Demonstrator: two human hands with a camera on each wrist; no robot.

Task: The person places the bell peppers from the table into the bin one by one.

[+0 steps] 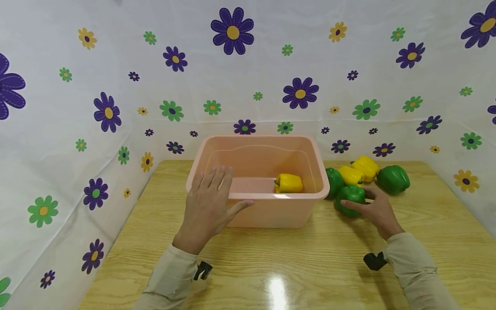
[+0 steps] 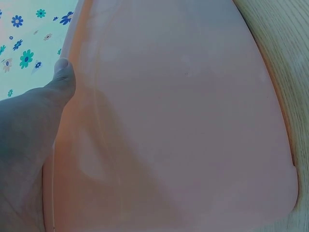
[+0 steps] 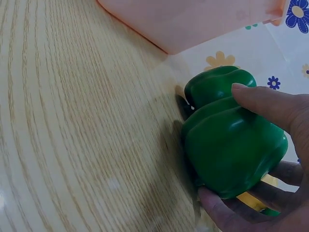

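Head cam's bright, glare on the table (image 1: 248, 262) at 6 o'clock. Wrist cams are dimmer, kinda flat: left has tub (image 2: 193, 106) shadowed at 7, backdrop (image 2: 29, 41) washed out at 10; right, shadow beside the nearer green pepper (image 3: 231, 150) at its 9 o'clock.

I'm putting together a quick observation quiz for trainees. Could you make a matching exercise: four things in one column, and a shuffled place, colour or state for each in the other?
Things:
1. Left hand
2. Right hand
3. Bin
4. Yellow pepper apart from the other two

Descriptions:
A. Inside the bin
B. Gripping a green pepper
C. Pink
D. At the bin's near rim

Pairs: 1-D, 2-B, 3-C, 4-A
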